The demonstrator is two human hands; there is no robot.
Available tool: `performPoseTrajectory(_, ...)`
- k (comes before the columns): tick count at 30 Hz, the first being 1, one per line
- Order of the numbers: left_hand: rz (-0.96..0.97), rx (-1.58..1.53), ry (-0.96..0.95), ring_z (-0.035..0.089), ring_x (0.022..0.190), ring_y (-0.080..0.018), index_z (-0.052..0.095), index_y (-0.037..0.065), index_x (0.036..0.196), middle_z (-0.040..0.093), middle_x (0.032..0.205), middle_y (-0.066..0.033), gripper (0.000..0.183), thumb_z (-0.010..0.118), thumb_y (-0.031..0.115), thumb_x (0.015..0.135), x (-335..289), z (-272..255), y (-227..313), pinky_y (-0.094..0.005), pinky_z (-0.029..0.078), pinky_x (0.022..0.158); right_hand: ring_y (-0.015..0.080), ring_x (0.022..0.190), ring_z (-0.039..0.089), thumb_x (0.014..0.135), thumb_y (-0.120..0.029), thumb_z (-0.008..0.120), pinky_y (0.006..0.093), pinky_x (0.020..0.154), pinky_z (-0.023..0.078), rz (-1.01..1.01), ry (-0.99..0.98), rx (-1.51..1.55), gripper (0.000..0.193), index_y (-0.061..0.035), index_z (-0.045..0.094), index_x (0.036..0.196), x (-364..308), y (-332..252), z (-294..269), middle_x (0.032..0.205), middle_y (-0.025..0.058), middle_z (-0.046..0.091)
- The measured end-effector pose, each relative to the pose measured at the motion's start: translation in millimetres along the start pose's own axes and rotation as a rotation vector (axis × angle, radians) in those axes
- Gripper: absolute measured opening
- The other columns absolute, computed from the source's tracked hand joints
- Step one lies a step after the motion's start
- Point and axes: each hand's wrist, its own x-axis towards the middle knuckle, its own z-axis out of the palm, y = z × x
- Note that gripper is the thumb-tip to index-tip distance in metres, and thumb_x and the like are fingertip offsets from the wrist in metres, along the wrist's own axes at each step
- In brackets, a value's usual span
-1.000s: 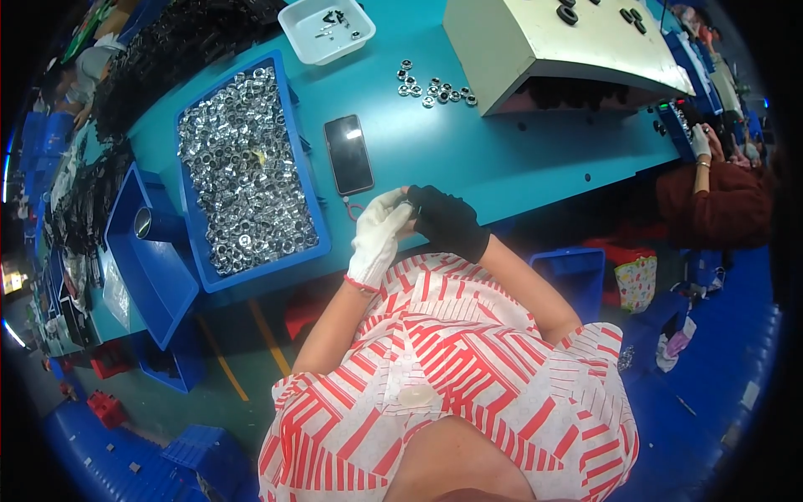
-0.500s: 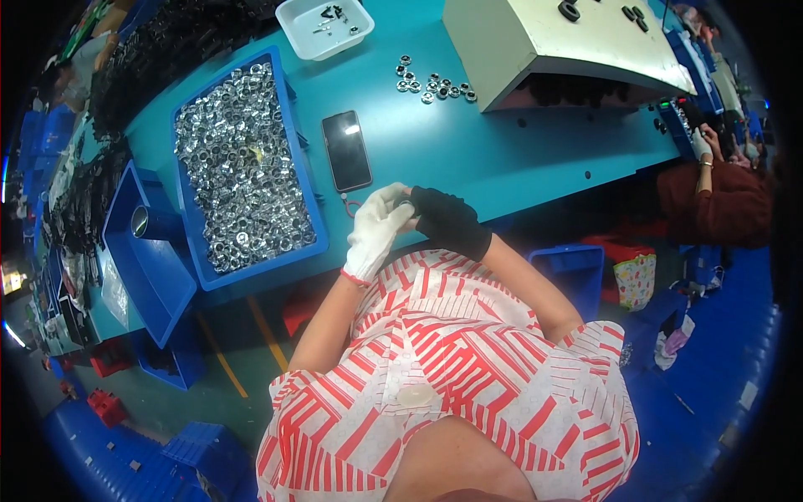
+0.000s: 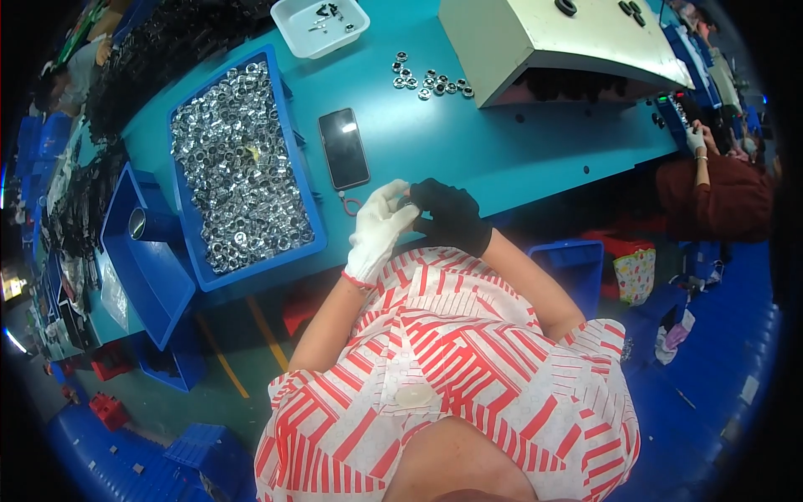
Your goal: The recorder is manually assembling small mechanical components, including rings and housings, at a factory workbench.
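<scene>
My left hand [image 3: 376, 227], in a white glove with a red cuff edge, and my right hand [image 3: 450, 216], in a black glove, meet just off the table's near edge. Their bent fingertips close together around a small shiny metal ring [image 3: 407, 202], mostly hidden by the gloves. To the left stands a blue tray [image 3: 321, 243] filled with silvery metal rings [image 3: 242, 159]. Just beyond my left hand a dark phone [image 3: 344, 149] lies on the teal table [image 3: 401, 142], a red loop [image 3: 351, 205] at its near end.
A white tray [image 3: 311, 48] with small black parts sits at the back. Several loose metal rings [image 3: 427, 84] lie beside a cream housing [image 3: 523, 42] with black rings on top. A blue bin [image 3: 150, 268] holding a cylinder [image 3: 149, 224] stands left. At right, another person [image 3: 711, 197] works.
My fingers have shifted slightly around the small ring, and the right hand's fingers have turned a little. The rest of the scene moves only slightly with the view.
</scene>
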Motion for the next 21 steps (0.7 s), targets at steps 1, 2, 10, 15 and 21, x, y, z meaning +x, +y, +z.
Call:
performPoseTrajectory(1,0.036,-0.028,0.01,0.059,0.081,-0.0121,0.04,-0.007,0.125,0.06,0.103,-0.0114,0.05,0.06,0.003,0.08,2,-2,-9,-0.0212,0.049,0.068,0.0232,0.071,0.062,0.069,-0.024,0.073,0.0323,0.061,0.048,0.0,0.0,-0.001,0.039,-0.0111,0.055,0.102,1,-1,0,0.083,0.0046,0.058)
performPoseTrajectory(2,0.071,-0.055,0.02,0.06,0.084,-0.014,0.039,-0.007,0.127,0.06,0.104,-0.0126,0.052,0.06,0.004,0.081,2,-2,-11,-0.023,0.051,0.071,0.0231,0.071,0.061,0.069,-0.024,0.073,0.0323,0.06,0.048,-0.012,0.007,-0.022,0.039,-0.0112,0.055,0.101,0,-2,0,0.083,0.0047,0.058)
performPoseTrajectory(10,-0.03,0.121,-0.096,0.058,0.08,-0.0114,0.043,-0.006,0.124,0.059,0.102,-0.0113,0.048,0.058,0.0,0.079,6,-10,4,-0.0206,0.049,0.068,0.0236,0.069,0.061,0.069,-0.024,0.074,0.0332,0.061,0.048,0.09,0.02,-0.03,0.037,-0.0117,0.056,0.099,-8,-7,4,0.081,0.0045,0.057)
performPoseTrajectory(15,-0.015,-0.05,-0.087,0.059,0.077,-0.0122,0.041,-0.007,0.125,0.061,0.094,-0.0092,0.05,0.059,0.001,0.079,1,-10,-3,-0.0223,0.05,0.07,0.0232,0.081,0.062,0.07,-0.024,0.072,0.0348,0.067,0.049,0.21,-0.188,0.038,0.045,-0.0124,0.053,0.109,-8,-1,5,0.091,0.0065,0.059)
performPoseTrajectory(21,0.005,-0.133,-0.019,0.059,0.07,-0.0086,0.044,-0.004,0.122,0.061,0.086,-0.0053,0.048,0.062,0.005,0.079,1,-7,-22,-0.0199,0.05,0.063,0.0234,0.081,0.062,0.069,-0.021,0.071,0.0346,0.066,0.049,0.167,-0.01,0.001,0.042,-0.0117,0.055,0.106,-11,-9,3,0.093,0.006,0.06)
